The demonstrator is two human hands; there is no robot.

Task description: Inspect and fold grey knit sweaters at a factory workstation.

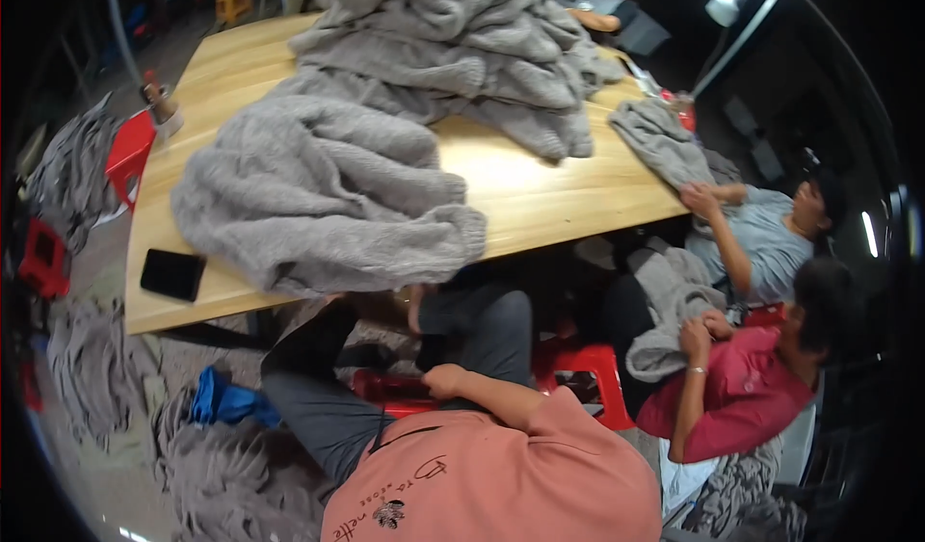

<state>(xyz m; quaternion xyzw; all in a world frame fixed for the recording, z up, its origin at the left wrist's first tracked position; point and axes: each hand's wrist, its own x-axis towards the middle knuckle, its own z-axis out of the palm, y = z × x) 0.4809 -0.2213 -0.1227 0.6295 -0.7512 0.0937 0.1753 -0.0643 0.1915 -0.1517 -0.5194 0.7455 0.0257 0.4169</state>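
Note:
My right hand (446, 381) is low between my thighs, its fingers curled, beside the red stool (393, 388) under me. Whether it grips the stool's edge or something else is hidden. My left hand is not in view. In front of me, a grey knitted sweater (318, 195) lies bunched on the wooden table (559, 195), with its lower edge hanging over the near side. Behind it rises a big heap of similar grey knitwear (453, 51). Small patches of skin show under the table edge, too unclear to name.
A black phone (172, 275) lies at the table's near left corner. On the right, two seated people handle grey knits (665, 301); another person (607, 7) sits at the far side. Red stools (130, 152) and piles of knitwear (241, 475) stand around, with a blue cloth (229, 397) at left.

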